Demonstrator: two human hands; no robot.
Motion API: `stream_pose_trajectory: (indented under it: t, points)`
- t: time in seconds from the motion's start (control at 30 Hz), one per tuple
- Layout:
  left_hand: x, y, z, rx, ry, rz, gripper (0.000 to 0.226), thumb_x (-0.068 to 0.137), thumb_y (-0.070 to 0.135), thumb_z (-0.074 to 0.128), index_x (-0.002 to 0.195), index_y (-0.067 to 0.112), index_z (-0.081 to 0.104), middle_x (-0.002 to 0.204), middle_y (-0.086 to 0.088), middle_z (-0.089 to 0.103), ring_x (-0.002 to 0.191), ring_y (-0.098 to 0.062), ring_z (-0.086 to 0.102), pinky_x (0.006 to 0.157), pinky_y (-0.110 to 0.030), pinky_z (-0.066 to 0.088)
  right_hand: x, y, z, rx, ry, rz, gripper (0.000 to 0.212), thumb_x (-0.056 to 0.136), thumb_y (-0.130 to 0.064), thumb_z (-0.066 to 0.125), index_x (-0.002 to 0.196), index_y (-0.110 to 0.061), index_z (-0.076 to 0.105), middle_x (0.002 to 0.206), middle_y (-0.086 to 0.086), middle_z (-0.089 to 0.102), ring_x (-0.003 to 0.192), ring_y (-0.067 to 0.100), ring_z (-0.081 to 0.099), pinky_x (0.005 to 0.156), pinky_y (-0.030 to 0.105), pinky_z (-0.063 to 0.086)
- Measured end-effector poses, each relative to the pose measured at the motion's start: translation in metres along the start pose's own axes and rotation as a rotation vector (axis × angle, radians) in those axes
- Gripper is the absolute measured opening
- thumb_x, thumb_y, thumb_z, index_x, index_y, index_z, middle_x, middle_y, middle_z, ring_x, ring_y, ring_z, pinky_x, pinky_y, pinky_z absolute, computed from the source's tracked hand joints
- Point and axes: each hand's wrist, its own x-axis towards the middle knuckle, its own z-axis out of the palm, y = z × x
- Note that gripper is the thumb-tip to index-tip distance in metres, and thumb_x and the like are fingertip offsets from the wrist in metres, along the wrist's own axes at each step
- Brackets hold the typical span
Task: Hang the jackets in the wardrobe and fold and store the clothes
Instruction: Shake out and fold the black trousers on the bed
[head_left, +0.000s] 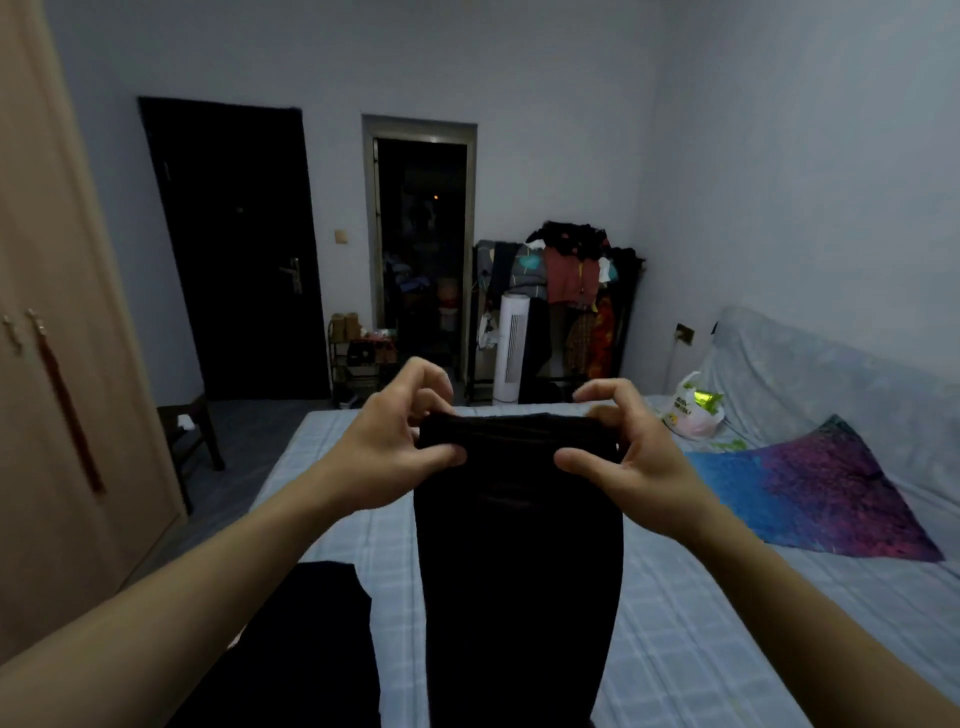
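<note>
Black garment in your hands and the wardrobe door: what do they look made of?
Black garment: soft matte cloth, it seems; it hangs limp where the left hand and right hand pinch it. Wardrobe door: light wood or laminate, smooth; which one is unclear.

Open bed beyond the hands, clutter to the sides

Past the hands (519, 447) the bed (701, 623) lies bare; a pillow (810, 493) and bag (691, 410) crowd right, dark cloth (311, 649) lower left.
</note>
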Motion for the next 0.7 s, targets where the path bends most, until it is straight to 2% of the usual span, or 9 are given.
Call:
stream_pose_trajectory:
  t: [0.07, 0.13, 0.23, 0.3, 0.47, 0.6, 0.7]
  points:
    - [0.005, 0.014, -0.008, -0.064, 0.06, 0.015, 0.047, 0.078, -0.003, 0.078, 0.107, 0.016, 0.047, 0.09, -0.009, 0.069, 0.085, -0.021, 0.07, 0.07, -0.028, 0.059, 0.005, -0.019, -0.004, 0.043, 0.023, 0.009, 0.042, 0.081, -0.025, 0.08, 0.117, -0.026, 0.059, 0.105, 0.002, 0.068, 0.1, 0.02, 0.068, 0.086, 0.039, 0.058]
    - [0.008, 0.028, -0.014, -0.105, 0.117, 0.038, 0.047, 0.079, -0.003, 0.078, 0.109, 0.015, 0.047, 0.089, -0.011, 0.069, 0.083, -0.022, 0.07, 0.068, -0.026, 0.058, 0.005, -0.035, -0.005, 0.232, 0.033, 0.065, 0.037, 0.078, -0.021, 0.078, 0.112, -0.016, 0.065, 0.105, 0.008, 0.072, 0.1, 0.026, 0.07, 0.083, 0.036, 0.059]
    - [0.008, 0.05, -0.021, -0.124, 0.142, 0.06, 0.045, 0.08, -0.001, 0.077, 0.109, 0.017, 0.046, 0.089, -0.013, 0.069, 0.082, -0.025, 0.072, 0.072, -0.04, 0.063, -0.006, -0.049, -0.008, 0.424, -0.046, 0.123, 0.047, 0.072, -0.01, 0.079, 0.116, -0.011, 0.062, 0.11, 0.014, 0.071, 0.101, 0.028, 0.071, 0.08, 0.033, 0.058]
    - [0.006, 0.062, -0.025, -0.113, 0.141, 0.059, 0.046, 0.08, 0.001, 0.077, 0.109, 0.019, 0.047, 0.09, -0.013, 0.07, 0.082, -0.026, 0.073, 0.072, -0.045, 0.063, -0.013, -0.055, -0.011, 0.406, -0.065, 0.129, 0.052, 0.069, -0.004, 0.081, 0.117, -0.009, 0.06, 0.112, 0.014, 0.07, 0.102, 0.026, 0.07, 0.08, 0.032, 0.058]
    - [-0.002, 0.099, -0.028, -0.057, 0.144, 0.03, 0.047, 0.079, 0.004, 0.08, 0.111, 0.02, 0.049, 0.094, -0.014, 0.07, 0.081, -0.031, 0.073, 0.072, -0.051, 0.061, -0.016, -0.069, -0.017, 0.388, 0.034, 0.072, 0.047, 0.072, -0.001, 0.081, 0.113, -0.01, 0.062, 0.108, 0.011, 0.072, 0.102, 0.025, 0.07, 0.084, 0.037, 0.059]
    - [-0.005, 0.134, -0.029, -0.069, 0.235, 0.006, 0.054, 0.074, 0.015, 0.087, 0.117, 0.022, 0.055, 0.097, -0.013, 0.072, 0.083, -0.026, 0.074, 0.074, -0.039, 0.061, -0.009, -0.09, -0.035, 0.417, 0.093, -0.041, 0.043, 0.074, 0.003, 0.079, 0.11, -0.014, 0.062, 0.101, 0.004, 0.074, 0.098, 0.021, 0.071, 0.078, 0.03, 0.058]
    - [-0.013, 0.159, -0.025, -0.167, 0.199, -0.074, 0.065, 0.062, 0.024, 0.094, 0.117, 0.016, 0.06, 0.101, -0.01, 0.074, 0.092, -0.024, 0.074, 0.077, -0.034, 0.061, -0.005, -0.111, -0.063, 0.446, 0.11, -0.115, 0.043, 0.076, 0.004, 0.077, 0.111, -0.015, 0.062, 0.099, 0.002, 0.074, 0.096, 0.019, 0.072, 0.076, 0.028, 0.058]
